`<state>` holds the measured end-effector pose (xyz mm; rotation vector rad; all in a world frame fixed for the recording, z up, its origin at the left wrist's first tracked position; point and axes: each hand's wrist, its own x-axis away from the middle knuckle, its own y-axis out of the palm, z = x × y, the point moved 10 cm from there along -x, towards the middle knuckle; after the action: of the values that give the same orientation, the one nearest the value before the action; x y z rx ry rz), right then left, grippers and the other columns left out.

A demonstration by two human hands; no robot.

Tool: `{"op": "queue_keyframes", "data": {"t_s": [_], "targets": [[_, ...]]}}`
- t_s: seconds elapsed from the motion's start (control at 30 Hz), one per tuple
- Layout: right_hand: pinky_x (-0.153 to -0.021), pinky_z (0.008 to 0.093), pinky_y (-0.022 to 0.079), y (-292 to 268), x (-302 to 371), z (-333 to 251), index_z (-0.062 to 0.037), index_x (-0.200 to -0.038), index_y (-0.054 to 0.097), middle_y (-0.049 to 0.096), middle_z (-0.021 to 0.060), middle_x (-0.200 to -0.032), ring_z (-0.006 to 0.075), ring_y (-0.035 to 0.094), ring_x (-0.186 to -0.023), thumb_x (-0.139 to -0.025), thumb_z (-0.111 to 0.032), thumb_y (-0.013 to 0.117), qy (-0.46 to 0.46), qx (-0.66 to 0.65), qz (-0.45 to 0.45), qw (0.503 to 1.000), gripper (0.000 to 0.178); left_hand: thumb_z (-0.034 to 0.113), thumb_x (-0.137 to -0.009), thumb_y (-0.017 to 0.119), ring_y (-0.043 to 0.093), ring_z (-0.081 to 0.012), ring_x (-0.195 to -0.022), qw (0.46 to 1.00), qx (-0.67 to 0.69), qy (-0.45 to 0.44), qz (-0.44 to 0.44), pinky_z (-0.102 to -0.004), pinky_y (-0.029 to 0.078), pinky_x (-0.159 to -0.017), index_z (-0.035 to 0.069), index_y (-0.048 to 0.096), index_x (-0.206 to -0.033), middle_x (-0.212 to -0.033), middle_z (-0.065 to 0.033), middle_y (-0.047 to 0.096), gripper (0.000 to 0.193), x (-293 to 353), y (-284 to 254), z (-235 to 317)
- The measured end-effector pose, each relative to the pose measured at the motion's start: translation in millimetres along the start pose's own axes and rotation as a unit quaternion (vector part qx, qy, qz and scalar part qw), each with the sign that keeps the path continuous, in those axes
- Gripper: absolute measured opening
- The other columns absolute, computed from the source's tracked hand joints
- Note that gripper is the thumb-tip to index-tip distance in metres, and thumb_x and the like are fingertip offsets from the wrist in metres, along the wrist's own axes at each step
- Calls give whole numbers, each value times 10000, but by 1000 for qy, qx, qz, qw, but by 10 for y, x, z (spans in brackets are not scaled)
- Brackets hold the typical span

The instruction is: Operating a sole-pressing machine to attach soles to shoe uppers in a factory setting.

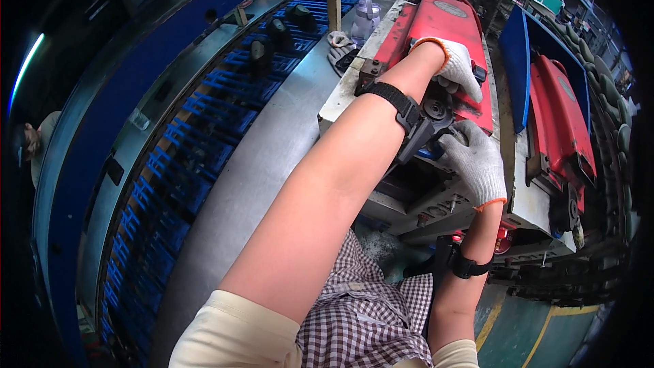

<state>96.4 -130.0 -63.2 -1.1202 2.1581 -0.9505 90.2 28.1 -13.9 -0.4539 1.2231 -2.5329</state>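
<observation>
My left hand (460,71), in a white knit glove with an orange cuff, reaches over the front of a red-covered machine (443,24). Its fingers curl downward beside a black round machine part (436,109), and what they grip is hidden. Just below and to the right, my right hand (477,163), gloved the same way, has thumb and fingers bent in toward the dark space under that part. A dark object seems to be at its fingertips, too hidden to name. A bit of blue (430,152) shows beneath the black part.
Left of the machine runs a metal ledge (252,163) beside a conveyor of blue rods (163,157) carrying dark objects (259,54). A lilac bottle (366,17) and spare gloves (339,48) sit near the machine. A second red machine (558,116) stands at right, behind a blue panel (516,68).
</observation>
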Motion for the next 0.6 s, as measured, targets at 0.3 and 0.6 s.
{"op": "queue_keyframes", "data": {"t_s": [0.3,0.6], "targets": [[-869,434,552,-6,-8,-9,-75,-1172,718,745,208,-1024,377,721,-983,-853,-453,734,-13,16,9,1000,495,496,-666,910,579,-169,-590,1000,7,4,-1,-320,448,-532,61,740,-795,-704,-54,680,485,-6,6,-14],[-861,438,555,3,-21,-7,-73,-1160,721,742,210,-1007,380,721,-970,-856,-454,733,-24,13,13,1000,488,551,-658,896,624,-182,-651,1000,-13,0,-5,-332,490,-601,65,752,-796,-753,-48,711,525,-46,-4,-44]]}}
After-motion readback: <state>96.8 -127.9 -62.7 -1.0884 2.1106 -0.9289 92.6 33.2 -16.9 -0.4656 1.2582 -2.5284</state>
